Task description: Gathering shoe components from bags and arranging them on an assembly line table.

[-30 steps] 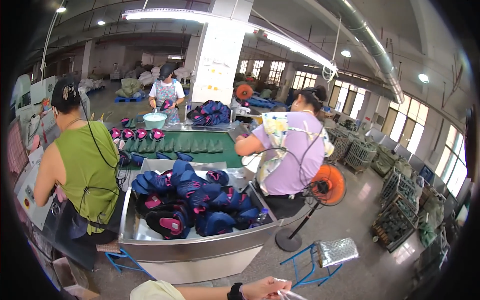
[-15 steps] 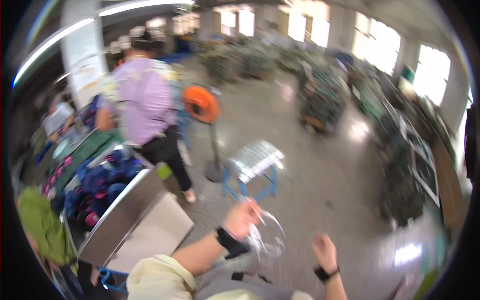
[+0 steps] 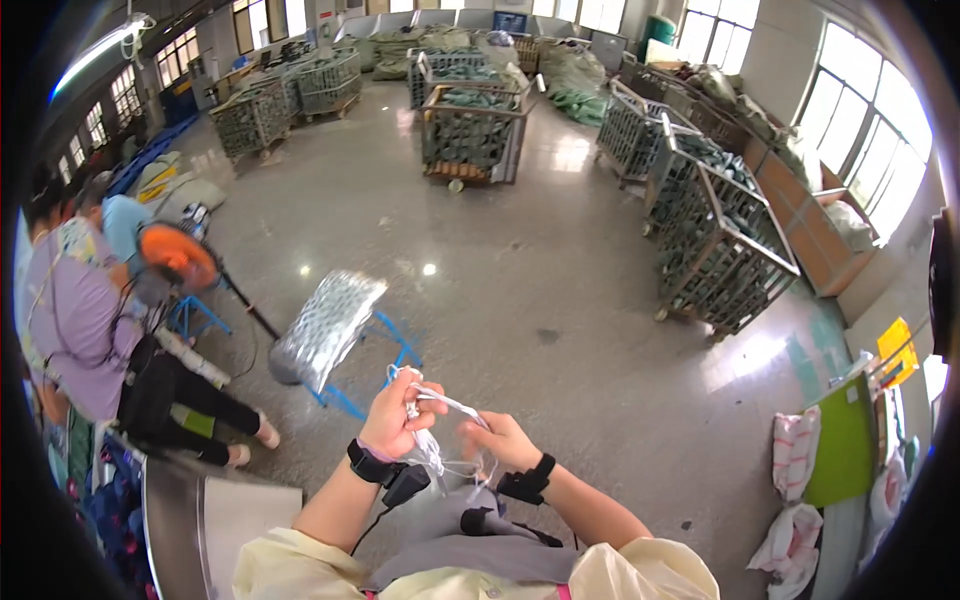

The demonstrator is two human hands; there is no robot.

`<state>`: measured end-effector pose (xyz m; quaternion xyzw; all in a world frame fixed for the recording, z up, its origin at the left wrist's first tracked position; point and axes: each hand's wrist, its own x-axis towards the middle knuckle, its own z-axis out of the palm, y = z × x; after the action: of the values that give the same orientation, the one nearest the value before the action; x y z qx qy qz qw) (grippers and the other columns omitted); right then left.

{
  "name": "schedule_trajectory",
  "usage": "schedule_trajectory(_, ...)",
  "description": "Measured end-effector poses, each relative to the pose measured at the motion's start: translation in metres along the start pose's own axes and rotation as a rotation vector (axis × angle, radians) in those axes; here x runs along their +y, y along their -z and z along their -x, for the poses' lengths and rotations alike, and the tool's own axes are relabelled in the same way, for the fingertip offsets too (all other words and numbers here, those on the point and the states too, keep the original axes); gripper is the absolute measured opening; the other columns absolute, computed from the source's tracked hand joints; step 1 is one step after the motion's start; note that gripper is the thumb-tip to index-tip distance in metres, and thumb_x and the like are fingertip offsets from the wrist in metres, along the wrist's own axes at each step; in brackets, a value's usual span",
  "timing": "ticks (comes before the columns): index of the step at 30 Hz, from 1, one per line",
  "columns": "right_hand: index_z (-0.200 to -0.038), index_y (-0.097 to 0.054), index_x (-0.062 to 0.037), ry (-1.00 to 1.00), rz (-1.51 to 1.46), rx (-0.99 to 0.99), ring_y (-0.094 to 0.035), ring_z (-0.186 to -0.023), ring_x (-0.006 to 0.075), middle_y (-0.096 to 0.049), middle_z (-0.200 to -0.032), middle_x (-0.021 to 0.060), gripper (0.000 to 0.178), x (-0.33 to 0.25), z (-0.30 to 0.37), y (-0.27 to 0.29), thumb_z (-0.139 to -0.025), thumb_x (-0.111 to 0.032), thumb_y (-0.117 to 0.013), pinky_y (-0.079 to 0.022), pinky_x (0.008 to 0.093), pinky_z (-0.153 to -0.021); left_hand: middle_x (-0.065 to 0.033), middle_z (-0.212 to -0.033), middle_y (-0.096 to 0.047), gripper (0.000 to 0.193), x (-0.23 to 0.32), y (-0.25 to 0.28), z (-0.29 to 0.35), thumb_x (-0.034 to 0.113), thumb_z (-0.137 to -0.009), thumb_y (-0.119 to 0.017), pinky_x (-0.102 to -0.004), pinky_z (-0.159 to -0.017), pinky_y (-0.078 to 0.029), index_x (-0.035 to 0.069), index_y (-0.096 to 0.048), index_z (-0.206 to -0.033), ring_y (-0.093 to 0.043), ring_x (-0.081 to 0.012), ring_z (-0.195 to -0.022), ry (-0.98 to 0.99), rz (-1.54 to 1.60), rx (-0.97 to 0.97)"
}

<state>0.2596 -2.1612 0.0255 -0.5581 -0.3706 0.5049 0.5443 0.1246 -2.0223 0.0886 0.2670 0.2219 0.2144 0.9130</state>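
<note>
In front of my body, a tangled bunch of white string (image 3: 430, 452) hangs between my two hands. My left hand (image 3: 390, 418) is closed around its upper part, and loops stick out above the fingers. A taut length runs from there to my right hand (image 3: 503, 440), whose curled fingers pinch it. Slight blur hides exactly how the right fingertips sit. Loose strands dangle below both hands, in front of my grey apron (image 3: 470, 560). Both wrists wear black straps.
A blue-legged stool with a silvery padded top (image 3: 340, 318) stands ahead left, beside an orange fan (image 3: 178, 255). A person in purple (image 3: 80, 320) stands at the left near a metal-sided table (image 3: 175, 520). Filled wheeled cages (image 3: 470, 135) stand ahead and right (image 3: 725, 255). Sacks (image 3: 795, 455) hang at the right.
My view has swung to the right, shifting the person, fan and stool leftward. My right hand, earlier apart and lower right, has come to the string beside my left hand.
</note>
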Motion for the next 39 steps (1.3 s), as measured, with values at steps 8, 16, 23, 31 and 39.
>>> schedule_trajectory(8, -0.078, -0.062, -0.0024, -0.011, 0.326, 0.369, -0.046, -0.053, 0.0108, -0.052, -0.061, 0.0017, 0.015, -0.042, -0.065, 0.152, -0.084, -0.013, -0.052, -0.037, 0.0260, -0.048, -0.0023, -0.064, -0.054, 0.031, 0.043, 0.027, -0.168, 0.032, -0.090, -0.046, -0.0179, -0.038, -0.027, 0.004, -0.058, -0.082, -0.039, -0.0036, -0.045, -0.220, -0.656, 0.048)
schedule_trajectory(16, -0.081, -0.063, -0.0125, -0.134, 0.972, 0.271, -0.058, -0.071, 0.0345, -0.061, -0.076, 0.0142, 0.023, 0.023, -0.120, 0.191, -0.080, -0.033, -0.051, -0.046, 0.0426, -0.061, 0.0043, -0.070, -0.052, 0.017, 0.026, 0.001, -0.232, 0.017, -0.087, -0.050, -0.0222, -0.055, -0.039, 0.007, -0.061, -0.096, -0.045, -0.0048, -0.061, -0.187, -1.147, -0.152)
schedule_trajectory(23, -0.087, -0.062, -0.0090, 0.129, 0.872, 0.055, -0.058, -0.071, 0.0337, -0.061, -0.077, 0.0149, 0.019, -0.034, -0.287, 0.229, -0.079, -0.024, -0.052, -0.046, 0.0418, -0.063, -0.0115, -0.078, -0.061, 0.016, 0.013, 0.039, -0.373, 0.016, -0.087, -0.050, -0.0335, -0.067, -0.046, 0.002, -0.057, -0.088, -0.057, -0.0201, -0.070, -0.284, -1.557, -0.433)
schedule_trajectory(31, -0.089, -0.061, -0.0044, -0.017, 0.247, -0.223, -0.058, -0.064, 0.0174, -0.061, -0.076, 0.0090, 0.012, -0.100, -0.467, 0.316, -0.080, -0.006, -0.053, -0.045, 0.0270, -0.058, -0.0147, -0.065, -0.058, 0.024, 0.139, 0.032, -0.493, 0.028, -0.085, -0.052, -0.0357, -0.054, -0.044, 0.006, -0.060, -0.085, -0.058, -0.0310, -0.060, -0.064, -1.414, 0.085)
schedule_trajectory(39, -0.087, -0.062, -0.0050, 0.193, 0.765, -0.120, -0.058, -0.075, 0.0330, -0.061, -0.085, 0.0153, 0.018, -0.081, -0.658, 0.306, -0.078, -0.017, -0.051, -0.046, 0.0384, -0.063, -0.0097, -0.073, -0.060, 0.017, 0.215, 0.040, -0.578, 0.018, -0.087, -0.050, -0.0304, -0.063, -0.045, 0.004, -0.059, -0.089, -0.057, -0.0172, -0.068, -0.068, -1.231, -0.254)
